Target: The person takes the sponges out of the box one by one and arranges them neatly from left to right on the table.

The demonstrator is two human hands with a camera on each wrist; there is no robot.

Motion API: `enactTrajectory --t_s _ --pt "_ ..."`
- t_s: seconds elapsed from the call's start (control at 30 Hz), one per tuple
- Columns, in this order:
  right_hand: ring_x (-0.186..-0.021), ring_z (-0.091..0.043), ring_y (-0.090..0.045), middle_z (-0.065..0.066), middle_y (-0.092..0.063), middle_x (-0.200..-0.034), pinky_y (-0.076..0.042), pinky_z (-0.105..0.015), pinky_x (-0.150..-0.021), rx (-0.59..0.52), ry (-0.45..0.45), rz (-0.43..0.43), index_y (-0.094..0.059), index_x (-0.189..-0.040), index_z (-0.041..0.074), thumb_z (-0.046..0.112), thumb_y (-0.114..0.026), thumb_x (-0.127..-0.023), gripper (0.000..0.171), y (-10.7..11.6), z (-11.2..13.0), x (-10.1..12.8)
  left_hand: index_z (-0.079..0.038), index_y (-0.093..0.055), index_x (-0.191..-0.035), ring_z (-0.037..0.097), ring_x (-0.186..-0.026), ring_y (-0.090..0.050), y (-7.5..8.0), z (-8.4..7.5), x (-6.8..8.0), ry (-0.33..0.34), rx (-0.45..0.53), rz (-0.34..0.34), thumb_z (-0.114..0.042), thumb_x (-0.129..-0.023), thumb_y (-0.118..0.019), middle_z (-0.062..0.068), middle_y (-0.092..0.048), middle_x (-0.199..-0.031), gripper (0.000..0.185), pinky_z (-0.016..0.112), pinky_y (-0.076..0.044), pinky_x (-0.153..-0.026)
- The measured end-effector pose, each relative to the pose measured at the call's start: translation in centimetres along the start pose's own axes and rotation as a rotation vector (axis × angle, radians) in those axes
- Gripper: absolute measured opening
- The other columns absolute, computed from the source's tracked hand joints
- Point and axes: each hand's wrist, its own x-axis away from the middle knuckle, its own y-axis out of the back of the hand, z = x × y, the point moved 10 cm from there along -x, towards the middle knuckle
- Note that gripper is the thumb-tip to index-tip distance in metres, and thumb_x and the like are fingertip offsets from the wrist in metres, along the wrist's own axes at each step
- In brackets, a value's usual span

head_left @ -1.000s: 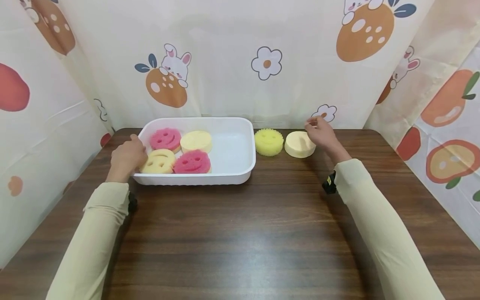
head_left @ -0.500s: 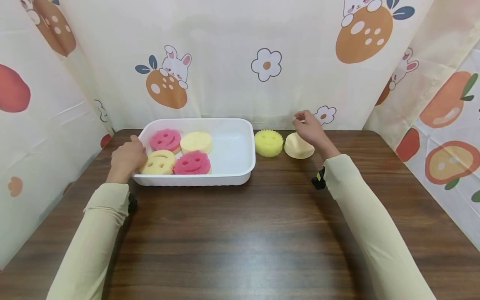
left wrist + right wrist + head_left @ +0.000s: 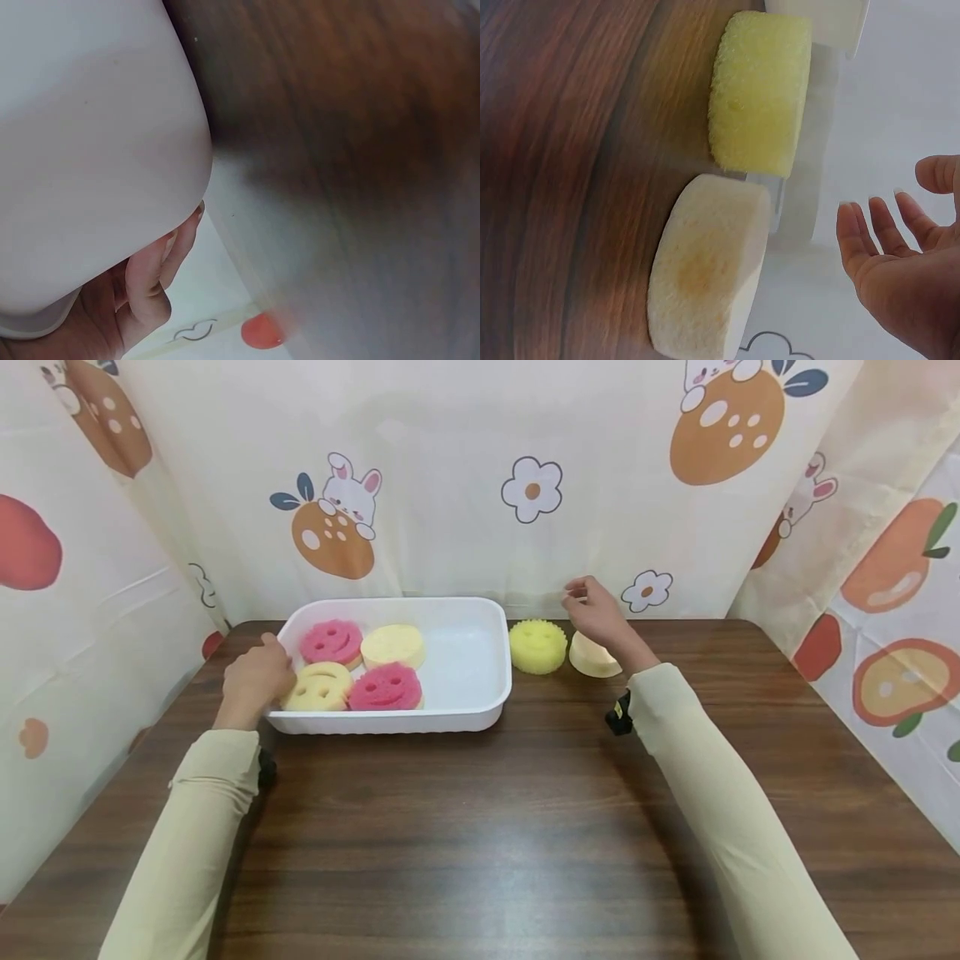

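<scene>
My left hand (image 3: 258,678) grips the left side of a white plastic tray (image 3: 480,720). In the left wrist view, fingers (image 3: 148,274) lie against the tray's outer wall; the thumb is hidden. The tray holds a pink smiley sponge (image 3: 330,641), a plain cream round sponge (image 3: 393,646), a pale yellow smiley sponge (image 3: 319,686) and a darker pink smiley sponge (image 3: 386,687). My right hand (image 3: 597,612) hovers with loosely bent fingers and holds nothing. Below it sit a bright yellow scalloped smiley sponge (image 3: 537,647) and a cream round sponge (image 3: 592,658), partly covered by the hand and wrist.
The dark wooden table (image 3: 465,843) carries the tray and sponges near its back edge. A patterned curtain (image 3: 450,485) hangs right behind them and along both sides. Inside the tray, the right part shows bare floor.
My right hand has moved left, from above the cream sponge on the table toward the bright yellow one. The left hand, tray and sponges stay in place.
</scene>
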Motion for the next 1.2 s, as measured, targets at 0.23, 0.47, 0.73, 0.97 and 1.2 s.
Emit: enactTrajectory --t_s 0.23,0.47,0.73,0.97,1.2 --pt "-0.144 -0.036 -0.037 -0.017 -0.040 -0.153 -0.038 -0.051 -0.112 0.002 0.010 0.035 -0.035 -0.145 0.007 0.030 -0.040 -0.105 0.047 -0.7 0.8 0.1 0.019 -0.025 -0.135 0.042 -0.080 -0.057 0.1 -0.3 0.1 -0.012 0.002 -0.010 -0.019 -0.101 -0.043 0.036 -0.057 -0.101 0.054 0.058 -0.049 -0.075" --pt "-0.142 -0.035 -0.040 -0.016 -0.042 -0.151 -0.039 -0.049 -0.112 -0.006 0.030 0.038 -0.037 -0.144 0.007 0.030 -0.041 -0.105 0.046 -1.2 1.5 -0.4 0.019 -0.027 -0.133 0.042 -0.078 -0.057 0.4 -0.5 0.4 -0.016 0.001 -0.013 -0.019 -0.100 -0.044 0.036 -0.057 -0.099 0.053 0.056 -0.050 -0.071" --pt "-0.142 -0.032 -0.042 -0.014 -0.044 -0.151 -0.039 -0.048 -0.112 -0.012 0.038 0.056 -0.039 -0.143 0.009 0.030 -0.042 -0.103 0.045 -2.4 3.0 -0.6 0.018 -0.023 -0.138 0.042 -0.080 -0.057 0.1 0.1 0.3 0.003 -0.004 0.006 -0.021 -0.101 -0.043 0.036 -0.056 -0.102 0.057 0.056 -0.050 -0.072" --pt "-0.140 -0.033 -0.043 -0.015 -0.044 -0.150 -0.039 -0.049 -0.112 -0.011 0.063 0.072 -0.040 -0.144 0.008 0.031 -0.044 -0.104 0.046 -3.2 3.9 -0.9 0.019 -0.021 -0.140 0.044 -0.082 -0.057 0.2 0.1 0.3 0.002 -0.004 0.009 -0.021 -0.101 -0.041 0.037 -0.056 -0.103 0.059 0.059 -0.050 -0.076" --pt "-0.140 -0.031 -0.044 -0.012 -0.045 -0.150 -0.040 -0.048 -0.112 0.011 0.079 0.081 -0.041 -0.143 0.011 0.034 -0.045 -0.104 0.046 -3.7 4.6 -1.2 0.018 -0.024 -0.136 0.043 -0.082 -0.057 0.1 0.0 0.1 0.002 -0.007 0.004 -0.020 -0.101 -0.042 0.037 -0.056 -0.102 0.055 0.059 -0.049 -0.077"
